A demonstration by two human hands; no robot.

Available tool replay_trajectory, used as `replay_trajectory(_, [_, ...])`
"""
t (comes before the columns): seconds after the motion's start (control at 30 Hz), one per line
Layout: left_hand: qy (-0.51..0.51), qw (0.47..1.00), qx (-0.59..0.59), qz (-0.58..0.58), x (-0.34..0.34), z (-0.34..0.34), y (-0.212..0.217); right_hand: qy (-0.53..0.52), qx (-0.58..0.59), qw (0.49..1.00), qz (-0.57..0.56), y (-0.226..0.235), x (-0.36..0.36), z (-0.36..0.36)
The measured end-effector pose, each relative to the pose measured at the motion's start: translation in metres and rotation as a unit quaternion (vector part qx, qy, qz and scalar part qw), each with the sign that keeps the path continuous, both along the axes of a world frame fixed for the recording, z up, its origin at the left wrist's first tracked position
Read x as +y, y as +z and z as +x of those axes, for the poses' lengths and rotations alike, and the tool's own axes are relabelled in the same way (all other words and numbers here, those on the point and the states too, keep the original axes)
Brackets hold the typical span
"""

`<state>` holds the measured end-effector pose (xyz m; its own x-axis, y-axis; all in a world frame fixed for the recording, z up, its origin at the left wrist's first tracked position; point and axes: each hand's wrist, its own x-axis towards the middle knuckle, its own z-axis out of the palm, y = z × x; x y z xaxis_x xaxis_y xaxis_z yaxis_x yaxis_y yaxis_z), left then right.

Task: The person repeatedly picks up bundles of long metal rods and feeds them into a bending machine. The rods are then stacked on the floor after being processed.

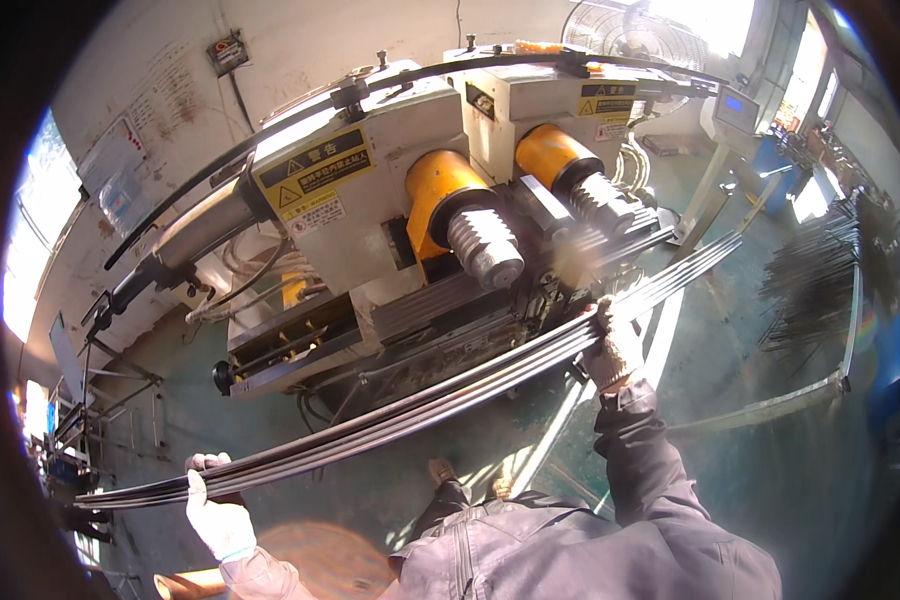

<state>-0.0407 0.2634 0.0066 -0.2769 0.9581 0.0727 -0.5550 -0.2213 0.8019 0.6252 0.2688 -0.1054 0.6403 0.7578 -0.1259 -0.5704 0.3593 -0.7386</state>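
Note:
Several long thin metal tubes (420, 425) lie side by side as a bundle across my front, rising from lower left to upper right. My left hand (218, 508), in a white glove, is closed round the bundle close to its left end, with the thumb in front. Farther right, my gloved right hand (613, 345) grips the same tubes from the near side; part of its fingers is hidden behind them. Beyond the bundle stands a machine with two ribbed metal rollers (485, 247) on orange housings (443, 190). The tubes pass in front of the machine.
A control box with a screen (736, 108) stands on a post at the machine's right end. A pile of dark rods (820, 270) lies in a metal frame at the right. Metal racks (95, 390) stand at the left. A large fan (635, 35) is behind the machine.

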Motion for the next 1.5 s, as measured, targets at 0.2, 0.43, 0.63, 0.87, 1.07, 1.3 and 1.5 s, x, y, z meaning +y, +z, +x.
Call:
replay_trajectory(0.2, [0.002,0.989,-0.127,-0.075,0.089,0.016,-0.062,0.002,0.008,0.996,0.091,0.012,0.073,-0.003])
replay_trajectory(0.43, [-0.024,0.955,-0.141,-0.262,0.177,0.068,-0.106,-0.146,-0.725,0.636,-0.220,-0.025,0.138,0.018])
replay_trajectory(0.63, [-0.119,0.968,-0.117,-0.190,0.193,0.118,-0.105,-0.134,-0.747,0.582,-0.293,-0.039,0.169,0.030])
replay_trajectory(0.87, [-0.104,0.980,-0.149,-0.083,0.210,0.072,-0.105,-0.142,-0.745,0.565,-0.324,-0.046,0.173,0.040])
replay_trajectory(1.07, [-0.037,0.991,-0.051,-0.118,0.214,0.081,-0.116,-0.103,-0.149,0.971,-0.159,-0.026,0.166,0.007])
replay_trajectory(1.3, [-0.103,0.955,-0.195,-0.198,0.209,0.155,-0.126,-0.125,-0.087,0.985,-0.078,-0.002,0.145,-0.013])
replay_trajectory(1.5, [0.063,0.980,-0.117,-0.146,0.210,0.082,-0.121,-0.175,-0.166,0.947,-0.211,-0.037,0.094,-0.006])
